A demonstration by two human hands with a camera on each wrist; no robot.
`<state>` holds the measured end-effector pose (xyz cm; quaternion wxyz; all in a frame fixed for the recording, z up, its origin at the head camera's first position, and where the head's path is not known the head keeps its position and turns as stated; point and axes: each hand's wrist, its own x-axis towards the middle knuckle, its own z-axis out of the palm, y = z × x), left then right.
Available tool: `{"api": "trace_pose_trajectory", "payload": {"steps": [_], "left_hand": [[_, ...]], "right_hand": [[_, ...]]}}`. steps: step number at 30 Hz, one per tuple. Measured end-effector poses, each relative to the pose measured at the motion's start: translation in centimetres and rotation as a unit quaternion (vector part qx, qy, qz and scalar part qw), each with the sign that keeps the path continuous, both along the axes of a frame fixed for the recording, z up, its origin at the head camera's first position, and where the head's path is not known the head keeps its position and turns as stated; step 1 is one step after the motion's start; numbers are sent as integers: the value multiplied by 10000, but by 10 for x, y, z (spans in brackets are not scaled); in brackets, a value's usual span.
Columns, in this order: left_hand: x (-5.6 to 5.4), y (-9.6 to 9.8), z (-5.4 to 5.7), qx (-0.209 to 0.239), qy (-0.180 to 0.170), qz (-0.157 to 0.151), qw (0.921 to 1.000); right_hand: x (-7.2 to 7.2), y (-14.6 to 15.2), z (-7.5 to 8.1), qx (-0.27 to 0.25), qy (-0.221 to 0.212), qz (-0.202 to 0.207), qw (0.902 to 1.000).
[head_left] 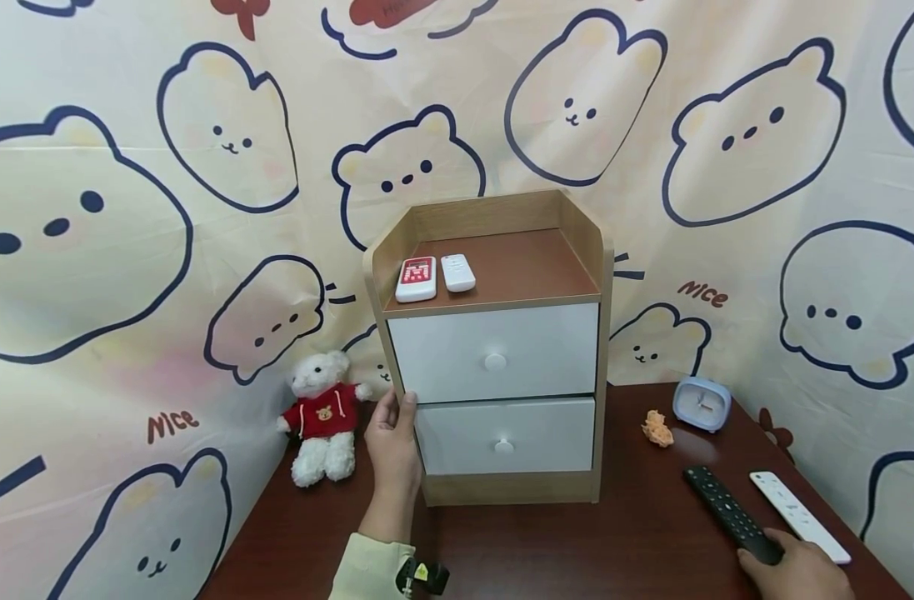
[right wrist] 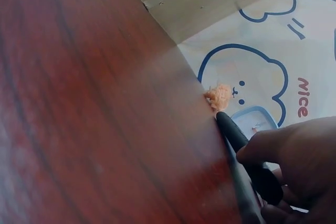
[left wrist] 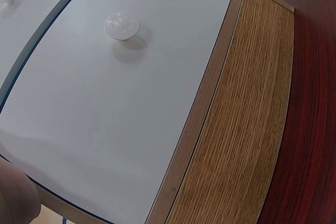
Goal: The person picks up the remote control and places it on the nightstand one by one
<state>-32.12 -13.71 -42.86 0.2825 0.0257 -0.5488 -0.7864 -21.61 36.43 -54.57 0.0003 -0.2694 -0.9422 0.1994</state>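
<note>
My left hand (head_left: 393,442) touches the left side of a small wood-trimmed cabinet (head_left: 509,487), its thumb at the front edge beside the drawers. In the left wrist view, part of that hand (left wrist: 18,195) shows at the cabinet's edge, beside a white drawer front (left wrist: 121,103) with a round knob (left wrist: 122,25). At the lower right, my right hand (head_left: 801,571) grips the near end of a black remote control (head_left: 730,510). The right wrist view has the thumb on one side of the remote (right wrist: 233,132) and fingers on the other. A white remote (head_left: 797,512) lies alongside.
On the cabinet's top shelf are a red-and-white device (head_left: 416,279) and a small white remote (head_left: 457,272). A white teddy bear (head_left: 323,421) in a red hoodie sits left. A crumpled orange piece (head_left: 657,429) and a blue square clock (head_left: 701,403) are at right, near the printed curtain (head_left: 734,333).
</note>
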Motion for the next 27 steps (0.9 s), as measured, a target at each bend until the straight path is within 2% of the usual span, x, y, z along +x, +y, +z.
{"api": "trace_pose_trajectory", "payload": {"steps": [9,12,14,17,20,24,27], "left_hand": [[-1,-2,0,11,-54,-29,10000],[0,-1,0,19,-66,-45,10000],[0,-1,-1,6,-71,-63,10000],[0,-1,-1,-15,-94,-98,9999],[0,-1,-2,-14,-120,-109,9999],[1,-1,-1,-41,-122,-102,9999],[1,-1,-1,-56,-118,-82,9999]], "right_hand": [[2,-10,5,-544,239,-87,9982],[4,-16,7,-1041,405,-233,9935],[5,-19,6,-1531,610,-404,9855],[7,-28,9,-2304,1034,-671,9653],[11,-39,20,-2669,1327,-690,9521],[20,-54,42,-3050,1685,-244,9370],[29,-68,57,-3484,2139,293,9122]]}}
